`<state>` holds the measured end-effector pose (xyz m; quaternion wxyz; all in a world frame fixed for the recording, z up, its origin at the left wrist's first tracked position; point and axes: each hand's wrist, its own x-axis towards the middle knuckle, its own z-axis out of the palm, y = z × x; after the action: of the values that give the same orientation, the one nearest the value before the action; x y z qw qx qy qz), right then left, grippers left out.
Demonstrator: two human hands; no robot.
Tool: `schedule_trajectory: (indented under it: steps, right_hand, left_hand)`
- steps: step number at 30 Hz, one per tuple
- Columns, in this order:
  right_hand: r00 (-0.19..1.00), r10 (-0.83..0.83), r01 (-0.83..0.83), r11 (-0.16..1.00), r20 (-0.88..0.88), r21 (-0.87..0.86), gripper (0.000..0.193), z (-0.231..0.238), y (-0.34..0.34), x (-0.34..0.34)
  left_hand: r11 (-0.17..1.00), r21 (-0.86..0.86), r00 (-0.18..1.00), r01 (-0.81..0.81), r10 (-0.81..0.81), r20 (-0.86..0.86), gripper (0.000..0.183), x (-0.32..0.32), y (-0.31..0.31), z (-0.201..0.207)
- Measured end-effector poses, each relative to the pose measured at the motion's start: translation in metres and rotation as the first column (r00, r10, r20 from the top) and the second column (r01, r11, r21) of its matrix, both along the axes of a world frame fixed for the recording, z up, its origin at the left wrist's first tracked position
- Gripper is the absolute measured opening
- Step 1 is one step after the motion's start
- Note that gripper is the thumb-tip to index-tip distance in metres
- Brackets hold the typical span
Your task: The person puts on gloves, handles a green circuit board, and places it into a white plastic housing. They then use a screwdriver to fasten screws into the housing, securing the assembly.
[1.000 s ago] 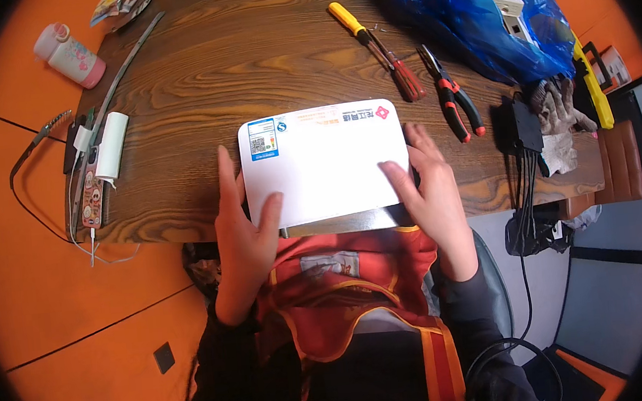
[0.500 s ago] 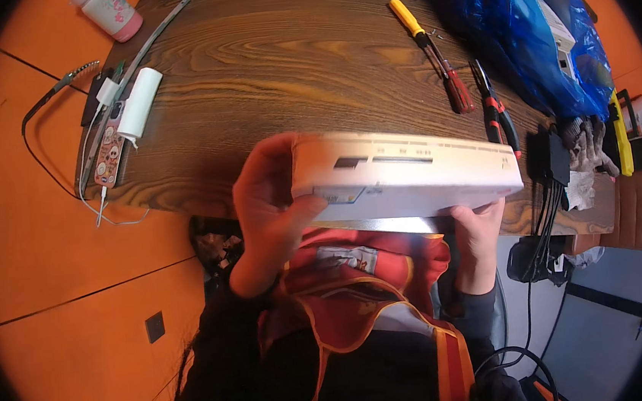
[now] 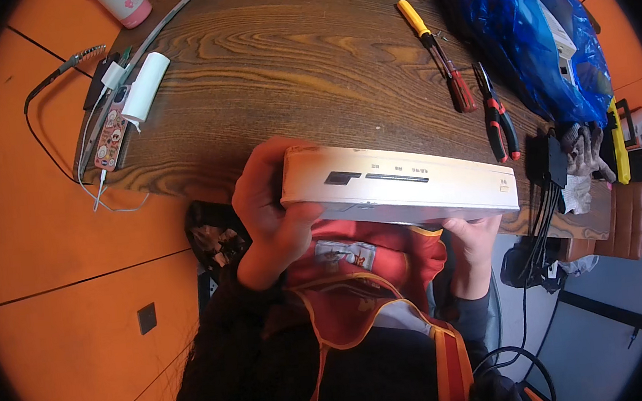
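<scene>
A long, white, box-shaped device [image 3: 411,185] is held above the table's near edge, in front of my red apron [image 3: 349,257]. Its narrow side faces up, showing a dark cutout, a thin slot and small markings. My left hand [image 3: 273,216] is closed round its left end, thumb on the lower face and fingers behind. At the right end, my right hand [image 3: 474,244] grips from below with the thumb against the lower edge; its other fingers are mostly hidden. What kind of device it is I cannot tell.
On the wooden table [image 3: 286,58] lie a yellow-handled screwdriver [image 3: 412,17], a red-handled screwdriver [image 3: 462,93] and pliers [image 3: 493,109]. A blue plastic bag [image 3: 505,32], black power strip [image 3: 552,159] and grey gloves [image 3: 586,150] crowd the right. Leftward are a white roll [image 3: 146,86] and a patterned phone [image 3: 110,139].
Both hands have brought the device slightly left and down. It has tilted, so its slotted side shows more and the labelled lower face shows less. The grip stays the same.
</scene>
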<state>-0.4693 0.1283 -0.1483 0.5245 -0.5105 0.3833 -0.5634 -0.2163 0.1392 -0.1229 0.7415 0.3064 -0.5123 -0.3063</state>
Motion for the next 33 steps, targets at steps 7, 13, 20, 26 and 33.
schedule_trajectory:
  steps: [7,13,20,26,33]
  right_hand:
    - [0.990,-0.033,0.014,0.991,-0.137,-0.135,0.059,0.006,-0.008,-0.002]
    - [0.991,-0.009,-0.039,0.935,-0.135,-0.353,0.049,0.000,-0.021,0.008]
    - [0.988,-0.013,-0.023,0.973,-0.154,-0.228,0.052,-0.014,-0.010,0.000]
    - [0.937,0.008,-0.086,0.974,-0.350,-0.208,0.063,-0.002,-0.012,-0.008]
    - [0.471,-0.520,-0.220,0.713,-0.712,-0.666,0.085,0.095,0.009,0.013]
  left_hand:
    - [0.982,-0.008,0.982,0.186,-0.186,0.033,0.041,0.000,-0.005,0.010]
    - [0.964,0.133,0.972,0.231,-0.221,-0.085,0.030,-0.007,0.001,0.024]
    - [0.945,0.284,0.982,0.163,-0.128,-0.138,0.019,-0.009,0.004,0.037]
    - [0.945,0.272,0.980,0.181,-0.149,-0.136,0.018,-0.015,0.003,0.038]
    - [0.995,-0.026,0.985,-0.100,0.103,0.139,0.018,-0.028,-0.003,0.010]
